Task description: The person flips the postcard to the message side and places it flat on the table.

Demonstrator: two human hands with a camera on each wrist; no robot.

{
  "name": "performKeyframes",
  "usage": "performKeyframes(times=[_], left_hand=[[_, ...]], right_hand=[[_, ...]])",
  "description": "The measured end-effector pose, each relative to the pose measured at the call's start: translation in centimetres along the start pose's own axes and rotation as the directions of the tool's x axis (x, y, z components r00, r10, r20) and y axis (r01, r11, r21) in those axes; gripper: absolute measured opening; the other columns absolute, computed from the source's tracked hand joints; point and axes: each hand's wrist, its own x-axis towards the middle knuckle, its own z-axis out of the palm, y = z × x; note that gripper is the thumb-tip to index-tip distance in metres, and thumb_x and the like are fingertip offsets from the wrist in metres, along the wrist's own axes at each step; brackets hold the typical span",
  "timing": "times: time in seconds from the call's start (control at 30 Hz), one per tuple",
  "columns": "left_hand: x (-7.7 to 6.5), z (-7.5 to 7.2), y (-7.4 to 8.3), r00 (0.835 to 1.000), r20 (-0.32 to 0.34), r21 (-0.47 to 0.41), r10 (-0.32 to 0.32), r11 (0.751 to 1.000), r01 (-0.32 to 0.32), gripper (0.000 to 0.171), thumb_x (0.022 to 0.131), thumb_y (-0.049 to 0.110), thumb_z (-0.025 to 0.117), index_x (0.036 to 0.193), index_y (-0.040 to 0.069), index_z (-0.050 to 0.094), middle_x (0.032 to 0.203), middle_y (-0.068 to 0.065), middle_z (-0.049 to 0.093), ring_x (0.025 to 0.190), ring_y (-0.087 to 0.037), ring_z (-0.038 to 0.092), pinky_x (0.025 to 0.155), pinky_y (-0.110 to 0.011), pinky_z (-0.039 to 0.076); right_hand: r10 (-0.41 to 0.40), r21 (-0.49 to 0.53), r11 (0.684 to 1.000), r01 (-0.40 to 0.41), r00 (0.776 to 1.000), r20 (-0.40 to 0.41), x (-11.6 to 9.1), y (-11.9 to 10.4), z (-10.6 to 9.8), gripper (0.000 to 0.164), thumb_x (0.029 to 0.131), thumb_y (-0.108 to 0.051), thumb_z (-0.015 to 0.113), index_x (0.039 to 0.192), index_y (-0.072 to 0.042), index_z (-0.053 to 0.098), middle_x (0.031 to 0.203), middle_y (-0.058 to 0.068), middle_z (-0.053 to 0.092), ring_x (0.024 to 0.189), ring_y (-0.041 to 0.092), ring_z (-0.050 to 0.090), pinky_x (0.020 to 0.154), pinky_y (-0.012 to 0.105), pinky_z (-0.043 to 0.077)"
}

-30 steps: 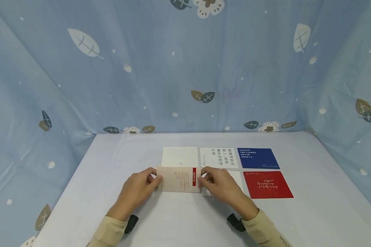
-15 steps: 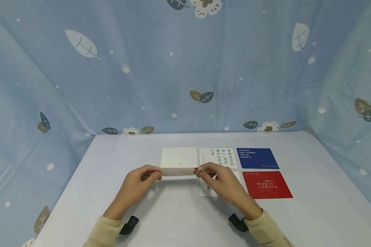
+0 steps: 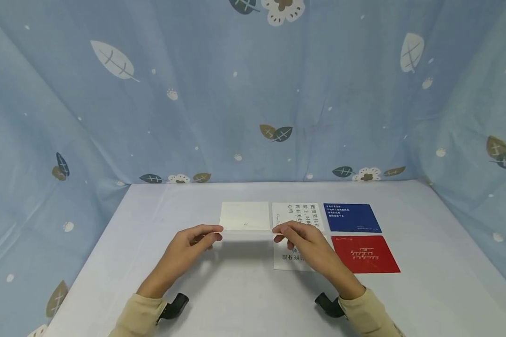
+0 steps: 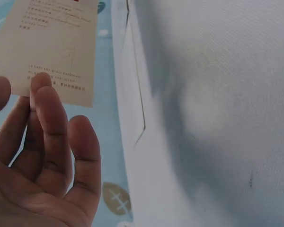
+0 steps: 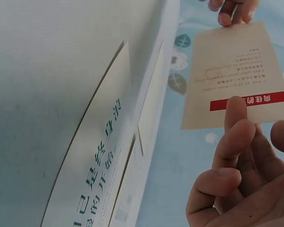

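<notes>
Both hands hold a beige postcard (image 5: 236, 56) by its two short ends, a little above the table. Its printed side, with small text and a red bar, shows in both wrist views. From the head view the card is nearly edge-on, a thin pale strip. My left hand (image 3: 189, 248) holds the left end with fingertips over the text. At the end with the red bar, my right hand (image 3: 309, 245) holds the card. A blank-looking white card (image 3: 244, 216) lies just beyond it. Beneath the right hand, a white card with dark lettering (image 3: 291, 260) is partly covered.
Farther right lie a white card with vertical lettering (image 3: 297, 213), a blue card (image 3: 352, 217) and a red card (image 3: 365, 255), in two rows. The white table (image 3: 236, 304) ends at a blue patterned curtain (image 3: 219, 103) behind.
The held card has tilted from showing its printed face to nearly edge-on in the head view. Both hands keep hold of its ends and stay in much the same place.
</notes>
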Motion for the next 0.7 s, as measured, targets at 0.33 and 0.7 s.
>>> performKeyframes(times=[0.33,0.7], left_hand=[[-0.05,-0.27,0.32,1.000,0.009,0.016,-0.003,1.000,0.003,0.033,0.100,0.040,0.064,0.125,0.021,0.072,0.120,0.000,0.070,0.101,-0.021,0.066,0.091,-0.037,0.053],[0.00,0.46,0.22,0.986,-0.072,0.240,0.150,0.962,-0.129,0.031,0.093,0.035,0.075,0.122,0.024,0.072,0.100,0.004,0.065,0.082,-0.014,0.062,0.073,-0.029,0.051]], right_hand=[[-0.066,-0.036,0.997,0.067,0.997,0.036,-0.10,0.62,-0.19,0.023,0.100,-0.030,0.066,0.118,-0.019,0.074,0.093,0.007,0.067,0.080,0.027,0.061,0.063,0.027,0.048],[-0.135,-0.087,0.986,0.141,0.988,0.068,0.22,0.80,-0.24,0.026,0.095,-0.026,0.073,0.121,-0.020,0.071,0.108,-0.007,0.071,0.091,0.016,0.066,0.078,0.033,0.054]])
